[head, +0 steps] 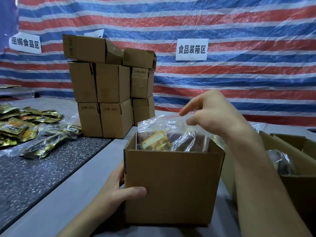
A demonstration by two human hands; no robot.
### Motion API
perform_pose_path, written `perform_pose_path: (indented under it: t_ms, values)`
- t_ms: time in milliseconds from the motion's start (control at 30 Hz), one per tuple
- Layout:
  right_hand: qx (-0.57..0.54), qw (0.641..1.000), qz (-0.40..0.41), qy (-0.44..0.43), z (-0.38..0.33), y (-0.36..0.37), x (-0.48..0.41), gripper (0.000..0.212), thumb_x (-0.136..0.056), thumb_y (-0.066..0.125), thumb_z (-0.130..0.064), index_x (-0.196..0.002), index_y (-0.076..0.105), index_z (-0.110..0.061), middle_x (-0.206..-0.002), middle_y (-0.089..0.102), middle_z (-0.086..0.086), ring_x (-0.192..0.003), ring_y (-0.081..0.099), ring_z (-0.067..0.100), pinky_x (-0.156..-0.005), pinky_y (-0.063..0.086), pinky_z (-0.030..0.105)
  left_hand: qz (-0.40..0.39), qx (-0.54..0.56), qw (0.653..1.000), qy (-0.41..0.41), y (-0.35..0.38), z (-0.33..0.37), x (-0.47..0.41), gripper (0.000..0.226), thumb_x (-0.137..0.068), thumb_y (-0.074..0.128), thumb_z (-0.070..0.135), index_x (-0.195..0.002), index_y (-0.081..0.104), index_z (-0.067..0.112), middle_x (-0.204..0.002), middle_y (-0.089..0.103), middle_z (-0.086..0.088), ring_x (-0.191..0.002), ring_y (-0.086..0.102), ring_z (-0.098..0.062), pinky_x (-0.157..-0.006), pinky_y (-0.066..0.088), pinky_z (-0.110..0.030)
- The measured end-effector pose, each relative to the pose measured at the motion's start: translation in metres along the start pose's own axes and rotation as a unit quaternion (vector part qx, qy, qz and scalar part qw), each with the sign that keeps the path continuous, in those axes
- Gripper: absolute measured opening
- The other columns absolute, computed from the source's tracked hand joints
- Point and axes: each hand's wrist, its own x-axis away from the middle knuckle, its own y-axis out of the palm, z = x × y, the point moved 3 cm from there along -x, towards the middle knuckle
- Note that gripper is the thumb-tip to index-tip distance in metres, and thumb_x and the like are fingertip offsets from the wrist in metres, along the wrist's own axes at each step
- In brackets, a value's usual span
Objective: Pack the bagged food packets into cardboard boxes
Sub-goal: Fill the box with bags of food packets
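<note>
Bag (164, 132) half-seated in box (172, 185): right hand (210, 112) pinches its top, left hand (119, 189) grips the box. Loose packets (22, 127) left of the hands remain unpacked.

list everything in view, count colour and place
open box: one, brown, front centre on the table
zip bag: one, clear, standing in the open box, top sticking out
stacked boxes: about eight, brown, behind, left of centre
loose packets: many, gold, far left
side boxes: at least two, brown, right edge
signs: three, white, on the tarp
tarp: one, red, blue and white stripes, backdrop
table: one, grey, under the boxes
left hand: grips the open box's left side
right hand: pinches the zip bag's top
</note>
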Motion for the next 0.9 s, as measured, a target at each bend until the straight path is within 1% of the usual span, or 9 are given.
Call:
perform_pose_path:
  t_ms: [67,100,167,267,367,500,600,700,900]
  values:
    - [0.006,0.998,0.029,-0.058,-0.013,-0.005,0.004,0.025,-0.079,0.08,-0.004,-0.083,0.08,-0.029,-0.075,0.061,-0.018,-0.074,0.057,-0.001,-0.073,0.05,0.023,0.002,-0.007,1.0,0.004,0.0,0.001,0.0,0.076,-0.049,0.094,0.056,-0.118,0.067,0.041,-0.122,0.073,-0.005,-0.112,0.07,-0.024,-0.084,0.059,-0.033]
    - [0.007,0.997,0.011,-0.077,-0.02,-0.004,0.005,0.022,-0.079,0.081,-0.007,-0.083,0.08,-0.029,-0.064,0.06,-0.018,-0.065,0.058,0.0,-0.063,0.048,0.016,0.003,-0.013,1.0,0.005,0.0,0.001,0.0,0.074,-0.05,0.093,0.055,-0.118,0.066,0.042,-0.122,0.073,-0.005,-0.112,0.07,-0.024,-0.084,0.059,-0.035]
    - [0.024,0.994,-0.069,-0.082,-0.027,0.007,0.007,0.019,-0.082,0.079,-0.01,-0.083,0.079,-0.029,-0.065,0.067,-0.017,-0.065,0.065,-0.003,-0.052,0.048,0.012,0.005,-0.02,1.0,0.005,0.0,0.001,0.0,0.07,-0.052,0.091,0.048,-0.117,0.067,0.042,-0.121,0.073,-0.005,-0.112,0.07,-0.024,-0.084,0.058,-0.037]
    - [0.093,0.979,-0.181,-0.029,-0.025,0.036,0.007,0.017,-0.09,0.075,-0.019,-0.104,0.077,-0.028,-0.092,0.072,-0.011,-0.083,0.067,0.006,-0.067,0.056,0.021,0.009,-0.013,1.0,0.002,0.001,0.001,0.0,0.064,-0.054,0.087,0.04,-0.115,0.068,0.041,-0.12,0.073,-0.006,-0.111,0.07,-0.025,-0.085,0.058,-0.039]
    - [0.136,0.968,-0.212,0.001,-0.023,0.051,0.005,0.027,-0.093,0.072,-0.024,-0.12,0.072,-0.025,-0.108,0.068,-0.006,-0.095,0.061,0.009,-0.07,0.051,0.018,0.003,-0.013,1.0,-0.006,0.001,0.0,-0.001,0.068,-0.054,0.089,0.045,-0.118,0.068,0.036,-0.12,0.073,-0.008,-0.111,0.07,-0.028,-0.09,0.056,-0.045]
    - [0.163,0.964,-0.211,-0.008,-0.028,0.043,0.012,0.03,-0.092,0.073,-0.026,-0.121,0.07,-0.027,-0.106,0.063,-0.008,-0.079,0.053,0.005,-0.058,0.042,0.014,0.006,-0.021,1.0,-0.011,-0.001,-0.001,-0.001,0.071,-0.055,0.087,0.041,-0.122,0.066,0.028,-0.118,0.073,-0.01,-0.111,0.07,-0.03,-0.087,0.056,-0.042]
    - [0.185,0.96,-0.212,-0.008,-0.031,0.043,0.015,0.029,-0.093,0.07,-0.029,-0.122,0.068,-0.025,-0.11,0.067,-0.005,-0.088,0.059,0.01,-0.068,0.053,0.02,0.003,-0.022,1.0,-0.005,0.0,0.0,-0.001,0.064,-0.057,0.085,0.039,-0.119,0.066,0.035,-0.119,0.073,-0.009,-0.11,0.07,-0.027,-0.085,0.057,-0.039]
    - [0.216,0.947,-0.238,0.022,-0.027,0.052,0.012,0.023,-0.097,0.061,-0.031,-0.118,0.066,-0.021,-0.107,0.067,0.0,-0.095,0.063,0.016,-0.087,0.057,0.036,0.004,-0.018,1.0,-0.003,0.0,0.0,-0.001,0.066,-0.058,0.087,0.039,-0.12,0.066,0.037,-0.119,0.073,-0.008,-0.111,0.07,-0.027,-0.083,0.058,-0.036]
    - [0.228,0.934,-0.272,0.05,-0.022,0.061,0.008,0.028,-0.1,0.054,-0.038,-0.116,0.068,-0.02,-0.109,0.068,0.0,-0.095,0.063,0.015,-0.086,0.054,0.032,0.003,-0.021,1.0,-0.001,0.0,0.0,-0.001,0.076,-0.053,0.093,0.049,-0.123,0.065,0.036,-0.12,0.073,-0.009,-0.112,0.07,-0.028,-0.083,0.058,-0.037]
